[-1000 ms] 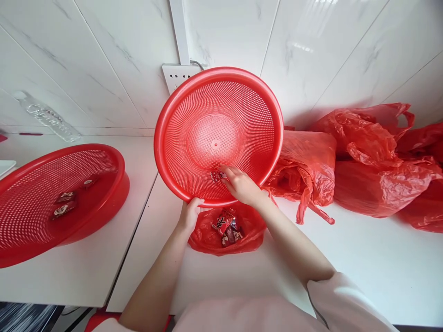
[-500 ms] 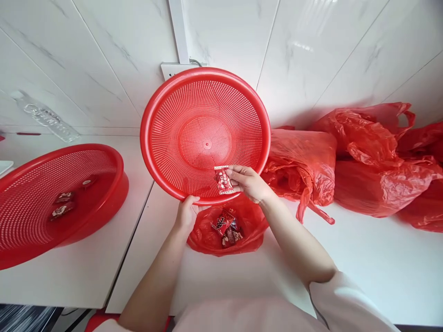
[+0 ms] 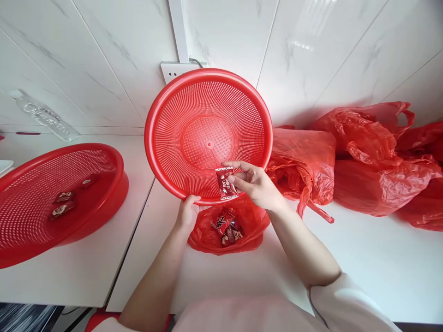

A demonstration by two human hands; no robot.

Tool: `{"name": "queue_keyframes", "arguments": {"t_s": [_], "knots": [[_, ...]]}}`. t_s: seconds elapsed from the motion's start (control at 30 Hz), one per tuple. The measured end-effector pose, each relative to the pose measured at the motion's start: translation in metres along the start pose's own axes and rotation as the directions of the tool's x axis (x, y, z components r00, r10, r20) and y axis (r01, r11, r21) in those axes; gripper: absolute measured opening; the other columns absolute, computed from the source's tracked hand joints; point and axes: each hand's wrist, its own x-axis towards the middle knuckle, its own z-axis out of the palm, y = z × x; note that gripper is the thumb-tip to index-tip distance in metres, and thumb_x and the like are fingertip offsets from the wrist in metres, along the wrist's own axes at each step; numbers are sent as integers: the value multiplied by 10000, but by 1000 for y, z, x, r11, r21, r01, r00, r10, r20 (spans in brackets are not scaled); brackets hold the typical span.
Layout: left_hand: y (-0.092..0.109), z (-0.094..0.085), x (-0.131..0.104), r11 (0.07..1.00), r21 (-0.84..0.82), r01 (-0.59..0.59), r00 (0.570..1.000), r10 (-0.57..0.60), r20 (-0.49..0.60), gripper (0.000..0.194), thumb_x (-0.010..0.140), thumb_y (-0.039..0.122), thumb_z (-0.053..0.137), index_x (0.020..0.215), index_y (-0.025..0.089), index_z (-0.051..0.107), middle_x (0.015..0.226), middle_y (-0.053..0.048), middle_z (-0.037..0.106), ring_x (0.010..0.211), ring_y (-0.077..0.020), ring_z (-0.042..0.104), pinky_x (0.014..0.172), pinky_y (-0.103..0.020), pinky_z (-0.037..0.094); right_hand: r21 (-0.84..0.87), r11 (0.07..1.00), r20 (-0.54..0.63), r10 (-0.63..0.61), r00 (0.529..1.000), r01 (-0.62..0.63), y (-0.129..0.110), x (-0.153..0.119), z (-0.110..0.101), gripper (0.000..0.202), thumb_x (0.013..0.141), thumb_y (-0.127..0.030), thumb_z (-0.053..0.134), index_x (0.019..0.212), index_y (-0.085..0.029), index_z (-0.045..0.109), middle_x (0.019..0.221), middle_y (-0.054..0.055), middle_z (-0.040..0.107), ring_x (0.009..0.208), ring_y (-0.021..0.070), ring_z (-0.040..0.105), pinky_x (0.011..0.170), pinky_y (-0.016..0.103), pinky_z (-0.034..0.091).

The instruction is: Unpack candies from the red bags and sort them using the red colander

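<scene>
While the partly hidden left hand [image 3: 187,213] grips a round red plastic basket [image 3: 208,133], the right hand [image 3: 258,188] pinches a square red-wrapped packet [image 3: 224,186] that earlier lay inside.

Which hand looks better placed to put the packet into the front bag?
Probably the right hand: it pinches the packet near the front bag, while the left hand holds the tilted basket by its rim.

You've got the open bag [image 3: 204,230] gaping below your packet [image 3: 225,183], just on your side of the tilted basket [image 3: 208,138], which blocks you ahead. Right, bulging red bags [image 3: 384,184] crowd the rear; bare bench [image 3: 353,258] runs before them. Left, a bench strip separates your left hand [image 3: 187,214] from the second basket [image 3: 119,193].
</scene>
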Motion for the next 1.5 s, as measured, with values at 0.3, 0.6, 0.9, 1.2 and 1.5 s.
{"name": "queue_keyframes", "arguments": {"t_s": [0.3,0.6,0.9,1.2,1.5], "knots": [[-1,-3,1,998,9,57,998,-57,-12,217,706,242,583,852,109,674,954,-127,707,949,-305,663,834,-459,537,506,826,109,226,968,-250,0,9,-6,569,889,-649,289,986,-181,598,638,2,488,507,97,423,365,174,357],[-1,-3,2,1000,4,26,998,-25,-52,292,699,201,598,973,142,679,934,-67,709,847,-250,678,795,-428,554,264,954,143,107,984,-142,-12,2,-1,740,877,-711,160,1128,-175,603,956,131,672,948,228,639,704,360,546],[0,0,0,999,23,23,998,-22,-51,218,696,228,587,869,122,668,979,-113,701,954,-297,657,828,-459,545,344,921,85,164,983,-184,-6,2,-5,457,932,-565,344,1079,-207,588,753,29,691,586,124,646,507,224,523],[10,0,-3,994,37,107,993,-105,-57,261,759,264,530,957,128,631,1060,-114,686,984,-273,650,839,-450,548,-589,808,405,278,871,16,-15,-16,4,346,906,-456,490,716,-170,530,597,1,641,489,108,602,507,215,452],[32,-10,3,984,71,163,985,-158,-76,397,822,324,433,1109,83,566,1019,-174,698,912,-269,689,800,-367,550,-895,417,333,395,856,156,-10,-16,1,304,923,-406,432,978,-196,645,888,62,690,787,186,625,619,263,392]]}}
